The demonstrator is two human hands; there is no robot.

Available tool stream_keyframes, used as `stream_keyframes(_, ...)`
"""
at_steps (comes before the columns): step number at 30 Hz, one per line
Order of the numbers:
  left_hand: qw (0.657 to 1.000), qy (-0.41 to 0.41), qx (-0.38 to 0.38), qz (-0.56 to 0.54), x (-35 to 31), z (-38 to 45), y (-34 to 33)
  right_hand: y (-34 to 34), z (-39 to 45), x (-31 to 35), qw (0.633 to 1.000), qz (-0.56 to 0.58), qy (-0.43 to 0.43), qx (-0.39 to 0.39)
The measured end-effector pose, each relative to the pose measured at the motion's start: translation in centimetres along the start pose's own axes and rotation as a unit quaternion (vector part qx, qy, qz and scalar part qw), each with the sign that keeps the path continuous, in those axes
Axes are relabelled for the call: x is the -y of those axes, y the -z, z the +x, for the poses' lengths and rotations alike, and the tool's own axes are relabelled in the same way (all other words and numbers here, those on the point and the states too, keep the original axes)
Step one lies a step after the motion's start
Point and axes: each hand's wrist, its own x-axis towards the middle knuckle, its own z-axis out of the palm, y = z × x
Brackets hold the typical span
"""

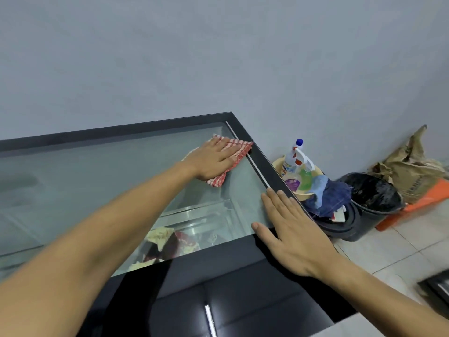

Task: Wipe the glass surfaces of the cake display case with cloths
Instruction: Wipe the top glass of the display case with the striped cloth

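Observation:
The cake display case fills the lower left, with a glass top (85, 181) inside a black frame (264, 164). My left hand (211, 159) lies flat with straight fingers on a red and white checked cloth (239, 152), pressing it onto the glass near the far right corner. My right hand (289, 229) rests flat, fingers straight, on the near right corner of the glass and frame. It holds nothing. Cakes (167, 242) show through the glass below.
Right of the case, on the tiled floor (398, 246), a cream basin (306, 193) holds two spray bottles (297, 164) and blue cloths (328, 195). Beside it stand a black bin (371, 200), crumpled brown paper (410, 166) and an orange object (422, 203). A grey wall (218, 57) stands behind.

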Motion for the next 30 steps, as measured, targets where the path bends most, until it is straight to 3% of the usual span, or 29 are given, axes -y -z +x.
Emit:
stream_keyframes(4, 0.989, -0.144, 0.020, -0.002, -2.4, -2.2, -1.2, 0.1, -0.3, -0.1, 1.000, 0.013, 0.001, -0.003)
stream_keyframes(6, 0.996, -0.089, 0.024, -0.013, -1.5, -1.1, -0.7, 0.2, -0.5, 0.4, 1.000, 0.012, -0.009, -0.021)
stream_keyframes(8, 1.000, 0.018, 0.008, -0.013, -1.7, -0.5, -0.2, 0.1, -1.3, 1.3, 0.998, -0.029, -0.007, -0.061)
stream_keyframes(9, 1.000, 0.024, 0.004, 0.000, -2.8, -0.3, -0.1, 0.1, -1.9, 1.8, 0.996, -0.043, -0.012, -0.081)
stream_keyframes(13, 0.978, -0.206, 0.021, 0.014, -9.5, -4.6, -1.6, -0.6, -5.5, 3.9, 0.997, -0.010, -0.043, -0.069)
stream_keyframes(15, 0.965, -0.261, 0.026, -0.006, -9.1, -6.3, -2.0, -1.0, -7.2, 4.2, 0.995, -0.004, -0.066, -0.080)
stream_keyframes(16, 0.971, -0.238, 0.026, -0.019, -7.7, -6.2, -1.7, -1.2, -7.9, 4.2, 0.992, 0.001, -0.075, -0.097)
stream_keyframes(20, 1.000, -0.007, 0.003, 0.012, -0.6, -4.6, -0.1, -1.7, -9.2, 4.5, 0.983, 0.055, -0.099, -0.143)
stream_keyframes(21, 1.000, -0.005, 0.001, 0.017, -0.6, -4.9, -0.1, -1.9, -9.3, 4.7, 0.981, 0.072, -0.099, -0.150)
stream_keyframes(24, 0.990, -0.136, 0.019, 0.021, -5.5, -8.2, -1.4, -2.2, -9.7, 5.1, 0.958, 0.141, -0.130, -0.213)
stream_keyframes(27, 0.979, -0.203, 0.010, 0.024, -8.5, -15.3, -2.4, -2.1, -10.0, 5.2, 0.922, 0.206, -0.162, -0.287)
stream_keyframes(30, 0.965, -0.260, 0.020, 0.012, -8.0, -23.5, -2.3, -2.2, -10.3, 5.3, 0.927, 0.206, -0.165, -0.267)
